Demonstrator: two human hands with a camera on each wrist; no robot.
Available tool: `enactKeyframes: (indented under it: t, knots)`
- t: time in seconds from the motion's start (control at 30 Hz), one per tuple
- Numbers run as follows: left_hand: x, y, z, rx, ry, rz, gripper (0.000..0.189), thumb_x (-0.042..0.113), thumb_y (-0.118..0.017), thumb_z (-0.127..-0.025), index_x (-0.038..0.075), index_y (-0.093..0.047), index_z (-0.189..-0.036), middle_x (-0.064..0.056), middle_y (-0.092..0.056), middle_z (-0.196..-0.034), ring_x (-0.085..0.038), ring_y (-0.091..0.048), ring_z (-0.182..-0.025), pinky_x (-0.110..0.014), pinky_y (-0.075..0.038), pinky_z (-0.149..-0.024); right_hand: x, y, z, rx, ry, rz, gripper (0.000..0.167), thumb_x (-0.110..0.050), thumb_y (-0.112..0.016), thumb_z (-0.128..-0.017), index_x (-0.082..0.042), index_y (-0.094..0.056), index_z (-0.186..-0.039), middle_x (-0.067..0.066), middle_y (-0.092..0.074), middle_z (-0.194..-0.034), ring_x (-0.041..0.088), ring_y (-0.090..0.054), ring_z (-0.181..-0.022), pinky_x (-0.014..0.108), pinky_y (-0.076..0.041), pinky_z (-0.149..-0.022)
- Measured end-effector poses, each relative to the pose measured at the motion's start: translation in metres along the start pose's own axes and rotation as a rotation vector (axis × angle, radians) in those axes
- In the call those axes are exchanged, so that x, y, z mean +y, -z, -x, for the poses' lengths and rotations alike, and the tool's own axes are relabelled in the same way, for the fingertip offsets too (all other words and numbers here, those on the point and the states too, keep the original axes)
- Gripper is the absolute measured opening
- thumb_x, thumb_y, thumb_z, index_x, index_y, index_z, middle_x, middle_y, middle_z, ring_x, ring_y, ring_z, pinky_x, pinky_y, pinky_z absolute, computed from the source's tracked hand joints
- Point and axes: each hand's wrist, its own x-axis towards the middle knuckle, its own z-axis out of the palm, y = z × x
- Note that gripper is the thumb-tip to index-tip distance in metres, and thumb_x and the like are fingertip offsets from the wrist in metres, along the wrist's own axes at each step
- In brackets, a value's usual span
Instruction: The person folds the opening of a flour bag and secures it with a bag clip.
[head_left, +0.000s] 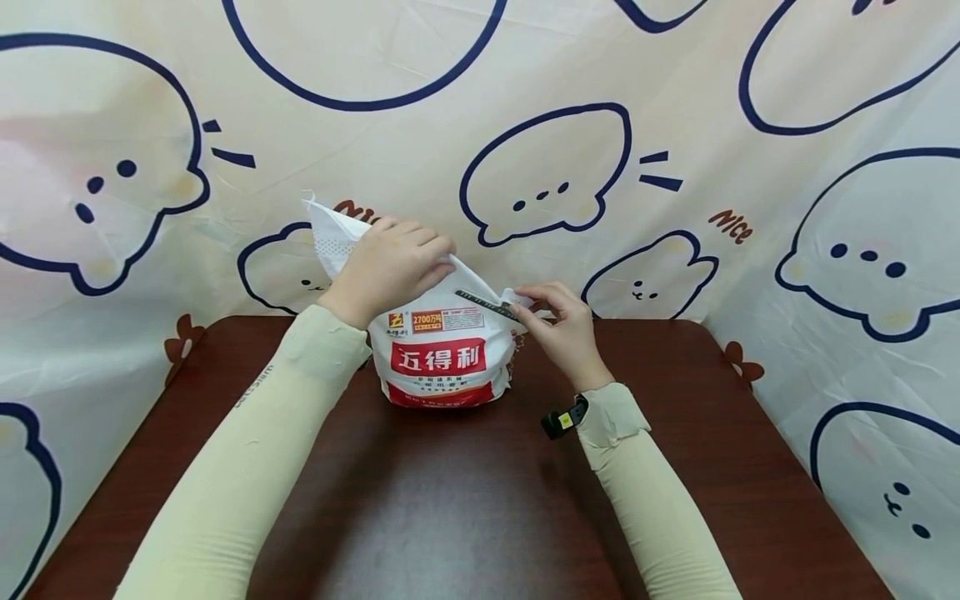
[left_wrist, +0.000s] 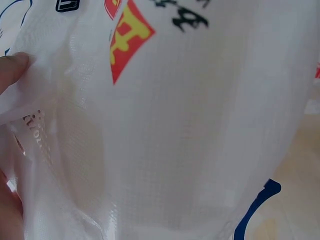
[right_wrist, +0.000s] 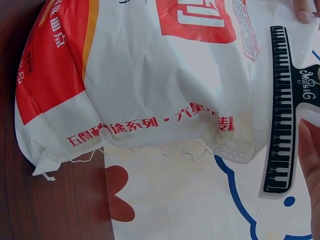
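A white and red woven flour bag (head_left: 438,379) stands upright on the brown table, its top folded into a slanting edge with one corner pointing up at the left. My left hand (head_left: 396,265) grips this top edge near the middle, fingers over the far side. In the left wrist view, white bag fabric (left_wrist: 165,130) fills most of the picture. At the bag's upper right, my right hand (head_left: 564,335) pinches a black and white clip (right_wrist: 279,115) with a piano-key pattern and the word "Music". The clip's long jaw lies along the bag's top edge.
The dark brown wooden table (head_left: 450,508) extends from the bag toward me. Close behind and at both sides hangs a pale cloth (head_left: 555,50) with blue cartoon outlines. Loose threads (right_wrist: 185,150) hang from the bag's seam.
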Motion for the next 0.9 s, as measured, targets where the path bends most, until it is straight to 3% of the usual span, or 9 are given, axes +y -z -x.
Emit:
enactKeyframes:
  t: [0.3,0.47,0.7,0.9]
  knots:
    - [0.0,0.004,-0.001,0.013,-0.009,-0.013,0.024,0.026,-0.075,-0.094,0.009,-0.073,-0.11,-0.011,-0.076,-0.104,-0.029,-0.07,-0.1,-0.045,-0.052,-0.086,-0.033,0.003,-0.001,-0.002,0.02,0.036,0.022,0.006,-0.074,-0.089,0.008,-0.072,-0.111,0.021,-0.066,-0.107,0.03,-0.066,-0.09,0.018,-0.056,-0.079]
    - [0.0,0.006,-0.001,0.018,-0.012,-0.027,0.024,0.026,-0.076,-0.093,0.009,-0.073,-0.11,-0.011,-0.076,-0.104,-0.029,-0.07,-0.1,-0.045,-0.052,-0.085,-0.034,0.006,0.001,0.003,0.018,0.039,0.024,0.005,-0.074,-0.089,0.007,-0.072,-0.112,0.021,-0.066,-0.107,0.028,-0.065,-0.09,0.022,-0.057,-0.08]
    - [0.003,0.008,0.002,0.02,-0.033,-0.042,0.025,0.027,-0.076,-0.092,0.009,-0.073,-0.109,-0.011,-0.075,-0.104,-0.029,-0.069,-0.099,-0.045,-0.053,-0.087,-0.031,0.008,0.009,0.008,-0.002,0.045,0.025,0.005,-0.075,-0.088,0.007,-0.072,-0.112,0.021,-0.065,-0.105,0.029,-0.066,-0.09,0.014,-0.054,-0.076]
    - [0.003,0.012,0.005,0.032,-0.026,-0.046,0.025,0.026,-0.077,-0.092,0.009,-0.073,-0.109,-0.011,-0.075,-0.106,-0.029,-0.069,-0.102,-0.046,-0.052,-0.089,-0.033,0.008,0.01,0.009,0.012,0.043,0.025,0.007,-0.075,-0.087,0.007,-0.072,-0.112,0.02,-0.065,-0.105,0.03,-0.067,-0.09,0.014,-0.054,-0.076]
